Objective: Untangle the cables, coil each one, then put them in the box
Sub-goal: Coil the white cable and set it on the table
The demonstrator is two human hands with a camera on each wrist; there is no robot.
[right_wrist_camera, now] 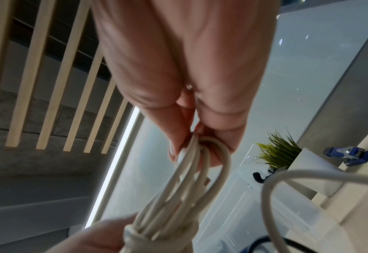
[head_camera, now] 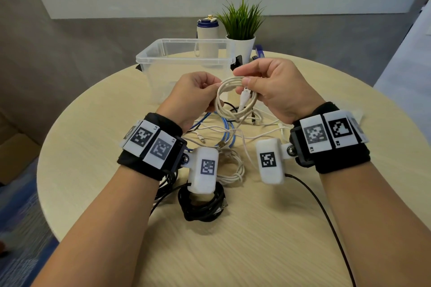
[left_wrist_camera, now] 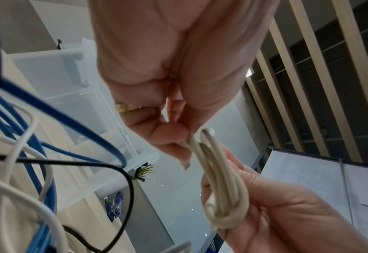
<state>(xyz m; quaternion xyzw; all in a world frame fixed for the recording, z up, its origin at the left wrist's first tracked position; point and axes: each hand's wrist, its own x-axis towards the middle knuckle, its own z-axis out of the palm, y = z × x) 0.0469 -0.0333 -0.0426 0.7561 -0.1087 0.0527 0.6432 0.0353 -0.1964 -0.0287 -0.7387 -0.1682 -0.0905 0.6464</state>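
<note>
A coiled white cable (head_camera: 229, 98) hangs in the air between both hands, just in front of the clear plastic box (head_camera: 163, 60). My left hand (head_camera: 198, 93) pinches the coil's left side; in the left wrist view its fingertips (left_wrist_camera: 174, 138) grip the strands (left_wrist_camera: 213, 167). My right hand (head_camera: 261, 84) grips the right side, with a white plug (head_camera: 245, 98) hanging under its thumb; the right wrist view shows the bundle (right_wrist_camera: 191, 171) held in that hand. Below lie tangled blue (head_camera: 227, 129) and white cables, a coiled white cable (head_camera: 233, 168) and a coiled black cable (head_camera: 203, 205).
The round wooden table (head_camera: 233, 240) holds a potted plant (head_camera: 242, 30), a white bottle with a blue lid (head_camera: 207, 37) and a blue object (head_camera: 259, 53) behind the box. A loose black cable (head_camera: 326, 216) runs toward the near right edge.
</note>
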